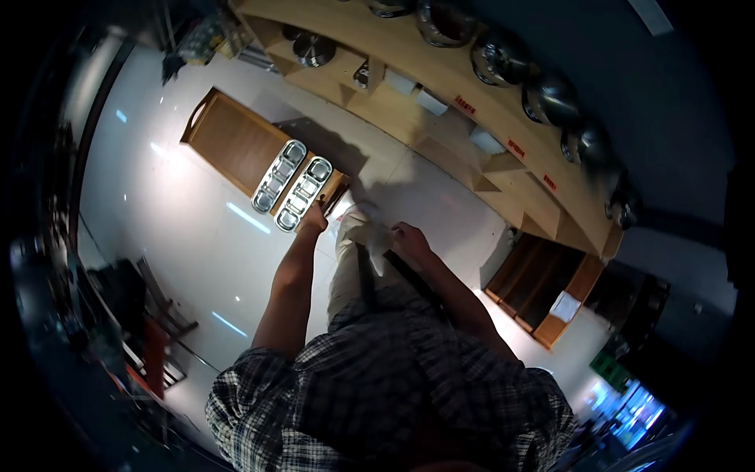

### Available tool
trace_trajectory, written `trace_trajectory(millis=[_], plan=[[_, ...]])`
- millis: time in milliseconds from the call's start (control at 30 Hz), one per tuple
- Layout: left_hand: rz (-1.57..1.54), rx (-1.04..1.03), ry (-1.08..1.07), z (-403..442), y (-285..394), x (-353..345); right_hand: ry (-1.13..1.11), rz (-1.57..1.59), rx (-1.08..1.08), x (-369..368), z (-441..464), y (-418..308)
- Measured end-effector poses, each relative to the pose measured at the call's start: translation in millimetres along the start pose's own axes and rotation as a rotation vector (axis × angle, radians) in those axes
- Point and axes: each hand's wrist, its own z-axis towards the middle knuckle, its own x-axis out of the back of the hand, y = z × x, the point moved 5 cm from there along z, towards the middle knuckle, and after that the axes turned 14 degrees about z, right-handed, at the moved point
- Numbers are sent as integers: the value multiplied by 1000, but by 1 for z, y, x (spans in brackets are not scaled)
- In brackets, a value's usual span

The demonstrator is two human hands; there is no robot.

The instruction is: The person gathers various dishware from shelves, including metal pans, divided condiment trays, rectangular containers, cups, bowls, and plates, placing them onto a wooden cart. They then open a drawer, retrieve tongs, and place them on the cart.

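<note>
My left hand is closed on the near end of a long wooden tray with a cut-out handle at its far end. Its fingers are partly hidden by the tray edge. Across the near half of the tray lie two shiny metal compartment dishes, side by side: one dish farther in and the other dish beside my left hand. In front of my right thigh, my right hand is held with curled fingers. What it holds, if anything, does not show.
A pale wooden shelf unit runs along the right, with several metal pots on top. Past its near end stands a dark brown wooden rack with a white paper. A chair is at the lower left on the pale floor.
</note>
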Motion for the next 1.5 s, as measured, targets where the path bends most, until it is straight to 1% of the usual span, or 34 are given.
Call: trace_trajectory(millis=[67,100,133,167,200,233,267,333,367,433,467,533,567,667,733,800,867,933,1000,1067,1100,1133,1200,1233,1267,1333,1367,1400,1467,1500], plan=[[-22,16,-40,-19,-5,-14,-88,-53,66,-18,9,17],[-89,13,19,-31,-5,-13,-180,25,47,-27,13,16],[-145,108,21,-59,4,8,-219,7,63,-37,21,15],[-120,118,0,-92,22,42,-243,-68,208,-48,27,11],[-94,125,-28,-117,30,61,-266,-135,350,-61,27,5],[-138,119,-39,-110,22,38,-284,-212,305,-67,28,-14],[-145,107,-58,-105,18,12,-321,-221,309,-80,32,-19],[-161,106,-118,-112,18,-16,-298,-437,458,-110,37,-30],[-153,125,-152,-119,19,-26,-325,-442,464,-126,37,-31],[-104,123,-185,-135,24,-38,-311,-487,594,-157,34,-28],[-119,128,-197,-141,23,-38,-321,-487,597,-169,34,-30],[-186,103,-157,-159,21,-46,-489,-712,511,-201,25,-10],[-232,115,-195,-170,21,-45,-505,-769,509,-212,17,-1],[-286,59,-135,-193,11,-56,-460,-825,496,-232,-5,11],[-301,9,-104,-192,12,-71,-417,-798,514,-228,-5,25],[-423,-68,-9,-197,7,-85,-300,-746,656,-226,-15,29],[-399,-98,40,-201,4,-100,-265,-762,614,-231,-20,31],[-386,-137,201,-204,0,-101,-216,-783,547,-238,-17,27],[-334,-160,219,-207,3,-110,-152,-774,539,-239,-19,32],[-245,-114,236,-212,7,-114,-120,-778,609,-239,-22,40],[-275,-87,153,-216,8,-115,-114,-776,596,-237,-26,40],[-269,-100,156,-217,9,-121,-100,-776,591,-237,-28,38],[-224,-55,201,-231,6,-126,-59,-774,465,-240,-33,37],[-228,-53,145,-236,6,-131,-47,-768,458,-242,-36,37],[-220,-65,142,-241,5,-134,-70,-820,451,-245,-40,37],[-153,-11,174,-251,0,-148,-124,-923,430,-247,-59,34],[-107,-16,171,-256,-1,-152,-214,-935,368,-247,-65,32],[-107,-20,175,-265,0,-149,-208,-937,368,-251,-72,39],[103,6,96,-276,1,-141,138,-710,624,-248,-84,42],[202,-32,295,-274,-1,-154,42,-741,544,-248,-88,42]])
